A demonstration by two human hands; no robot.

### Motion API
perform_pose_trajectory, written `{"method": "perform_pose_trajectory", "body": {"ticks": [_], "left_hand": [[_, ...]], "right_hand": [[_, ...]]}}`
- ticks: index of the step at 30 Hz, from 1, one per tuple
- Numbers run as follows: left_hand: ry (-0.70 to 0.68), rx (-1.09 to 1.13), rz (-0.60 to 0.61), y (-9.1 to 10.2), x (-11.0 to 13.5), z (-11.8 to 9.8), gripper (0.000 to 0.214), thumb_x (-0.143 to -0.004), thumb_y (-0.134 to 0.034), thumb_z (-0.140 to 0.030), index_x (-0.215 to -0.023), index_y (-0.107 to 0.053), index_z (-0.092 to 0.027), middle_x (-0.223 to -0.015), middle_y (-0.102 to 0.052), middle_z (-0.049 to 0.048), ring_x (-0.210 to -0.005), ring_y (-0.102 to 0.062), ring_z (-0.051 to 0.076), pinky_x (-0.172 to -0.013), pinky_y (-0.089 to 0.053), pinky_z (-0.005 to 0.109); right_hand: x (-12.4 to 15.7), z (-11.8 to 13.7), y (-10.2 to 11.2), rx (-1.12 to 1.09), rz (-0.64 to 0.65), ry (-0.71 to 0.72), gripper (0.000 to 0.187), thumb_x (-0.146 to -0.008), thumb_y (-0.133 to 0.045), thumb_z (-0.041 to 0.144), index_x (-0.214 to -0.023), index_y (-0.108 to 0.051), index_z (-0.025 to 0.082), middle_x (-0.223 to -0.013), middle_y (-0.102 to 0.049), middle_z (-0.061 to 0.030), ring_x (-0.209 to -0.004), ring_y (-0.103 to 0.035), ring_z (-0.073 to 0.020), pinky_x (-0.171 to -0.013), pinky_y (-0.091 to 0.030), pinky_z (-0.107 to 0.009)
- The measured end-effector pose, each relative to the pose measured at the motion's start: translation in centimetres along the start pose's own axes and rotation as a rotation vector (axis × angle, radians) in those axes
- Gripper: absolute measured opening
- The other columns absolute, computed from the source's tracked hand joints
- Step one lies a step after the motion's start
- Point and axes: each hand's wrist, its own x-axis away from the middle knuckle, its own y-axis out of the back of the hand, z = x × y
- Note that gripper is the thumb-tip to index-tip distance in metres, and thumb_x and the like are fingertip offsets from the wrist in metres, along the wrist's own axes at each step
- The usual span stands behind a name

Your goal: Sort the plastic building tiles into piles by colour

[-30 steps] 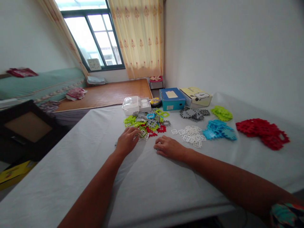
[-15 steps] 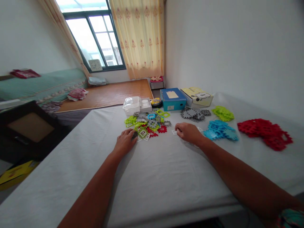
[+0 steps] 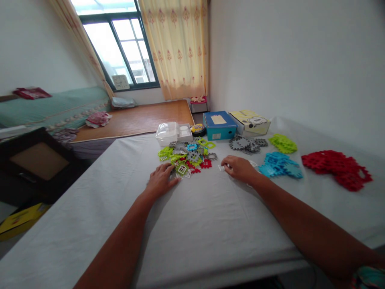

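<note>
My left hand [image 3: 162, 179] lies at the near left edge of a mixed pile of notched plastic building pieces [image 3: 192, 154], coloured green, grey, red, blue and white. Its thumb is spread away from the fingers, and no piece shows in its grasp. My right hand [image 3: 239, 167] rests on the table to the right of that pile, with fingers bent and slightly parted. Beneath its fingertips lies a small white window-frame piece [image 3: 221, 167]. Another white piece [image 3: 253, 163] shows behind the wrist; the palm is hidden.
Sorted grey pieces [image 3: 246, 144], green pieces [image 3: 282, 143], blue pieces [image 3: 279, 165] and red pieces [image 3: 335, 168] lie on the right. Behind stand a clear plastic box [image 3: 167, 134], a round tin [image 3: 197, 129], a blue box [image 3: 219, 125] and a yellow box [image 3: 251, 122]. A white cloth covers the table [image 3: 192, 233].
My left hand has let go of a dark grey piece, and its thumb has swung out to the right. My right hand's fingers have loosened slightly in the same place.
</note>
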Motion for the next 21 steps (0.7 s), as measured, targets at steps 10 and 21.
{"method": "perform_pose_trajectory", "body": {"ticks": [10, 21], "left_hand": [[-0.125, 0.086, -0.035, 0.1, -0.1, -0.4, 0.040, -0.084, -0.060, -0.044, -0.120, -0.063, -0.028, -0.130, -0.056, 0.0071, -0.120, -0.049, 0.028, -0.102, -0.044, 0.043], [-0.143, 0.098, -0.031, 0.4, -0.2, -0.2, 0.031, -0.090, -0.050, -0.034, -0.116, -0.064, -0.027, -0.122, -0.062, 0.0048, -0.113, -0.052, 0.024, -0.101, -0.045, 0.040]], "right_hand": [[0.2, 1.0, -1.5, -0.073, 0.077, 0.152, 0.023, -0.087, -0.051, 0.019, -0.100, -0.069, 0.021, -0.104, -0.069, -0.0049, -0.092, -0.063, -0.0175, -0.074, -0.042, -0.025], [0.3, 1.4, -1.8, -0.119, 0.059, 0.180, 0.023, -0.087, -0.051, 0.019, -0.102, -0.069, 0.021, -0.105, -0.070, -0.0047, -0.092, -0.064, -0.0175, -0.076, -0.043, -0.026]]}}
